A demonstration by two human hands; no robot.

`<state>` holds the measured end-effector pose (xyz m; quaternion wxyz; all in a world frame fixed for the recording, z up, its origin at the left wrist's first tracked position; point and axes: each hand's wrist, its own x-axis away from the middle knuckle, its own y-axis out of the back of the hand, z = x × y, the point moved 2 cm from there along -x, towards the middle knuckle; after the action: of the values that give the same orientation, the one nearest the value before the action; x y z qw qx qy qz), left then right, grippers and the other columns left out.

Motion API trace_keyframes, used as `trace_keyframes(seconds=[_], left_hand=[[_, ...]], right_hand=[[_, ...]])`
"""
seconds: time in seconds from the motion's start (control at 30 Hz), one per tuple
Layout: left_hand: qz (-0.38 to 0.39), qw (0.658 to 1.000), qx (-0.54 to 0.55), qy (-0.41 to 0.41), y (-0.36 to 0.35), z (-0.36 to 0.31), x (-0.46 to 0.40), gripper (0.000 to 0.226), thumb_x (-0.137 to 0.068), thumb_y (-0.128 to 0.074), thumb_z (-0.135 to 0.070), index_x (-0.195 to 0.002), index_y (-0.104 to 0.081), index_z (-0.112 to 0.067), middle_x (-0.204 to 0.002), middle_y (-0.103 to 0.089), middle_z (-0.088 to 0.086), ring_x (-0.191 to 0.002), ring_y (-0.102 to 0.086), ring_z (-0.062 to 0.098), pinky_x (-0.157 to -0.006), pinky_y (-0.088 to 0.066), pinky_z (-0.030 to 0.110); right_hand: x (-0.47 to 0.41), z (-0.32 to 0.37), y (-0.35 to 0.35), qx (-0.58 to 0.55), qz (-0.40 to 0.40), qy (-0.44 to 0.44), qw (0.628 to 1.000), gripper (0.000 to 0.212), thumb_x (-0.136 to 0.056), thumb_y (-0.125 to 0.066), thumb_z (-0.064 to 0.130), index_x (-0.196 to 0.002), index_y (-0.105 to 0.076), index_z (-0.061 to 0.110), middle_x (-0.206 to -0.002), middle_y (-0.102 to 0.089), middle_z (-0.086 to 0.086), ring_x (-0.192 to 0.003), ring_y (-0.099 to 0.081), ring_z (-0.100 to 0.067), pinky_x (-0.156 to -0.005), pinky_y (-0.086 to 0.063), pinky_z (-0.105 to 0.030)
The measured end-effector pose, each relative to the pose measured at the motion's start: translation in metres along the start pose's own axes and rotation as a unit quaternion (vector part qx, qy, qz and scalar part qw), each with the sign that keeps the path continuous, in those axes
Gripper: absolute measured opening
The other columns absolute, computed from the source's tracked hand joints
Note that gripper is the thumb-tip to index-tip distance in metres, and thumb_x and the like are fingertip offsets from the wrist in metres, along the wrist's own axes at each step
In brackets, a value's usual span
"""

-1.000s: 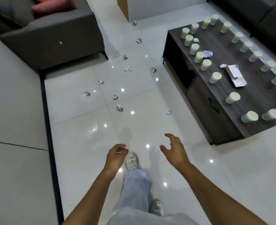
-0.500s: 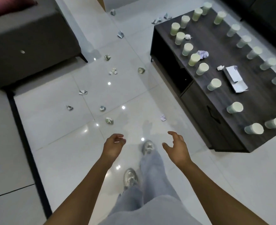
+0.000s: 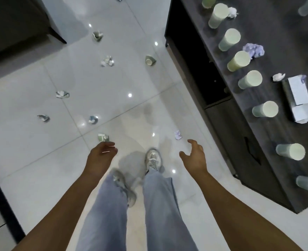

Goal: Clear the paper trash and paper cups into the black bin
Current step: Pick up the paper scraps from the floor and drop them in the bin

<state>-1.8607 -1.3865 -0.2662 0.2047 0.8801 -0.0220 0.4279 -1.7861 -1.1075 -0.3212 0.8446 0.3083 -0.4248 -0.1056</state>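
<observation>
The crumpled green paper (image 3: 103, 137) lies on the floor just beyond the left hand (image 3: 100, 156); both the left and the right hand (image 3: 195, 157) hang loosely curled, holding nothing.

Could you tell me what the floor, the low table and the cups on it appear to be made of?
Floor: glossy tile, likely ceramic; grout lines and light glints.
Low table: dark matt wood grain, possibly laminate.
Cups: thin pale-green paper, apparently; crushed ones on the floor hold creases.

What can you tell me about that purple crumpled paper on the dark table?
The purple crumpled paper is a loosely balled wad, pale lilac with whitish creases. It lies on the dark wood-look table, just to the right of the row of pale green paper cups, close beside one cup. Nothing holds it.
</observation>
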Motion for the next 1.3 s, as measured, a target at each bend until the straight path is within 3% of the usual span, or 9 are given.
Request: trace_keyframes(seconds=[0.23, 0.4, 0.53, 0.77, 0.87, 1.0, 1.13, 1.2, 1.3], left_hand=[[0.045, 0.997, -0.059, -0.01, -0.053, 0.024, -0.161, 0.019, -0.089, -0.061, -0.01, -0.108, -0.065, -0.014, -0.106, -0.066, 0.008, -0.094, -0.059, 0.018, -0.09, -0.047, 0.036], [0.074, 0.993, -0.093, -0.011, -0.102, 0.087, -0.299, 0.02, -0.09, -0.061, -0.012, -0.109, -0.064, -0.015, -0.099, -0.065, 0.002, -0.093, -0.057, 0.018, -0.079, -0.045, 0.027], [0.096, 0.989, -0.114, -0.005, -0.129, 0.144, -0.379, 0.018, -0.09, -0.061, -0.011, -0.106, -0.065, -0.018, -0.103, -0.067, 0.004, -0.099, -0.06, 0.023, -0.1, -0.046, 0.042], [0.125, 0.98, -0.152, -0.02, -0.145, 0.201, -0.473, 0.025, -0.089, -0.058, -0.008, -0.099, -0.063, -0.03, -0.104, -0.068, 0.0, -0.106, -0.061, 0.022, -0.102, -0.044, 0.047], [0.13, 0.979, -0.155, -0.036, -0.147, 0.204, -0.497, 0.023, -0.089, -0.059, -0.011, -0.105, -0.064, -0.027, -0.104, -0.068, -0.003, -0.104, -0.062, 0.02, -0.098, -0.047, 0.043], [0.137, 0.979, -0.137, -0.062, -0.149, 0.199, -0.519, 0.018, -0.089, -0.062, -0.016, -0.103, -0.064, -0.028, -0.1, -0.069, -0.007, -0.095, -0.063, 0.013, -0.082, -0.047, 0.027], [0.15, 0.98, -0.109, -0.069, -0.154, 0.194, -0.533, 0.016, -0.088, -0.064, -0.017, -0.102, -0.066, -0.026, -0.099, -0.069, -0.005, -0.096, -0.064, 0.014, -0.086, -0.051, 0.03], [0.174, 0.981, -0.065, -0.049, -0.156, 0.191, -0.537, 0.018, -0.087, -0.065, -0.015, -0.104, -0.066, -0.023, -0.101, -0.07, 0.0, -0.101, -0.065, 0.022, -0.095, -0.05, 0.039], [0.229, 0.973, 0.021, -0.021, -0.154, 0.184, -0.541, 0.027, -0.083, -0.07, -0.014, -0.108, -0.064, -0.021, -0.103, -0.071, 0.002, -0.106, -0.065, 0.022, -0.092, -0.051, 0.036]], right_hand=[[-0.134, -0.049, -0.077, 0.015, -0.004, -0.046, 0.999, 0.056, -0.086, -0.066, 0.014, -0.137, -0.042, 0.016, -0.128, -0.047, -0.012, -0.113, -0.052, -0.029, -0.087, -0.04, -0.027], [-0.247, -0.123, -0.164, 0.036, -0.02, -0.08, 0.996, 0.059, -0.085, -0.067, 0.016, -0.138, -0.041, 0.016, -0.131, -0.043, -0.015, -0.117, -0.048, -0.031, -0.093, -0.04, -0.032], [-0.324, -0.176, -0.22, 0.055, -0.052, -0.087, 0.993, 0.056, -0.085, -0.068, 0.021, -0.136, -0.044, 0.016, -0.132, -0.046, -0.014, -0.12, -0.046, -0.03, -0.094, -0.039, -0.029], [-0.408, -0.228, -0.277, 0.098, -0.088, -0.095, 0.987, 0.067, -0.081, -0.07, 0.02, -0.14, -0.039, 0.029, -0.144, -0.036, -0.005, -0.124, -0.042, -0.028, -0.084, -0.027, -0.023], [-0.419, -0.237, -0.281, 0.112, -0.123, -0.101, 0.981, 0.062, -0.08, -0.065, 0.008, -0.135, -0.047, 0.03, -0.143, -0.035, -0.002, -0.113, -0.05, -0.032, -0.088, -0.034, -0.025], [-0.415, -0.237, -0.281, 0.085, -0.17, -0.097, 0.977, 0.047, -0.077, -0.056, -0.003, -0.117, -0.061, 0.019, -0.122, -0.049, -0.009, -0.098, -0.053, -0.038, -0.091, -0.046, -0.04], [-0.412, -0.203, -0.296, 0.034, -0.173, -0.031, 0.984, 0.042, -0.076, -0.062, -0.005, -0.114, -0.062, 0.013, -0.118, -0.052, -0.009, -0.096, -0.055, -0.032, -0.084, -0.047, -0.033], [-0.412, -0.166, -0.315, -0.008, -0.152, 0.045, 0.987, 0.043, -0.077, -0.068, 0.0, -0.116, -0.06, 0.017, -0.118, -0.053, -0.001, -0.096, -0.055, -0.024, -0.082, -0.048, -0.028], [-0.408, -0.095, -0.352, -0.025, -0.077, 0.188, 0.979, 0.05, -0.079, -0.071, 0.01, -0.122, -0.054, 0.029, -0.116, -0.049, 0.014, -0.095, -0.054, -0.014, -0.084, -0.049, -0.022]])
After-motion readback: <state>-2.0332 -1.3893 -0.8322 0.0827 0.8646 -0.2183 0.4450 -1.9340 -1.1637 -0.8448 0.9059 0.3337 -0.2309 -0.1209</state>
